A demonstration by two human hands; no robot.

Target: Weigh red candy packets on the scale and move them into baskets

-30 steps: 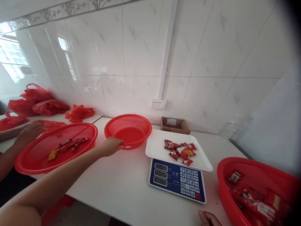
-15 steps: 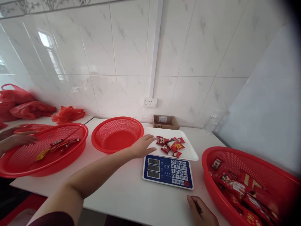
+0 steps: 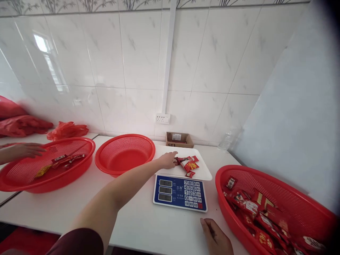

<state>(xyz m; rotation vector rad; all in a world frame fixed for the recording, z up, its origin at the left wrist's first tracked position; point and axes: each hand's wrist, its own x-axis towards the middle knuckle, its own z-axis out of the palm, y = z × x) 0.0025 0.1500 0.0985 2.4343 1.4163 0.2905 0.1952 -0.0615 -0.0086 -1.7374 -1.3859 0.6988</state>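
My left hand point(image 3: 168, 160) reaches over the white scale pan point(image 3: 203, 171), its fingers closed on small red snack packets at the left of the pile. Other red snack packets point(image 3: 189, 164) lie beside the fingertips on the pan; part of the grip is hidden behind the hand. Below the pan is the scale's blue keypad panel point(image 3: 180, 193). My right hand point(image 3: 216, 237) rests near the table's front, thumb against curled fingers, with nothing seen in it. To its right stands a red basket point(image 3: 221, 180) holding many red packets point(image 3: 260, 212).
A red basket point(image 3: 99, 156) with a bare bottom stands left of the scale. Farther left, another person's hand point(image 3: 25, 151) is over a red basket point(image 3: 91, 150) holding a few packets. Behind are a cardboard box point(image 3: 180, 143), red plastic bags point(image 3: 67, 130) and a clear plastic container point(image 3: 225, 141).
My left hand has moved right onto the packets and its fingers have closed. The view has shifted. The other person's hand stays over the left basket; my right hand keeps its pose.
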